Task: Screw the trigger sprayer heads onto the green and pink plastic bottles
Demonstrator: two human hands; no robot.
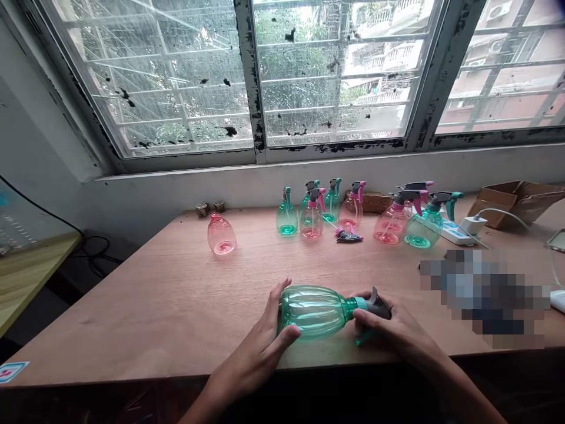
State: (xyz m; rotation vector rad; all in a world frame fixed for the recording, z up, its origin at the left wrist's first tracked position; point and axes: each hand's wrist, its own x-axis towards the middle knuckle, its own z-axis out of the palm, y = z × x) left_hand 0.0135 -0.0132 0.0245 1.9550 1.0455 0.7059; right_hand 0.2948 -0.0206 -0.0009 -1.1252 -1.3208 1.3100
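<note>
A clear green spray bottle (315,312) lies sideways between my hands, just above the table's front edge. My left hand (260,347) is cupped round its base, thumb on the near side and fingers on the far side. At the neck, my right hand (397,330) grips the dark grey spray head (377,305), whose green trigger points down. Part of the head is hidden by my right fingers. Farther off, a pink bottle (221,237) without a spray head stands on the left. A loose pink-and-grey spray head (348,237) lies near the middle.
Several green and pink spray bottles (311,221) stand along the back of the wooden table (154,318). Toward the right are a white power strip (457,232), a cable and an open cardboard box (514,203). A blurred-out patch covers something at right. Windows rise behind.
</note>
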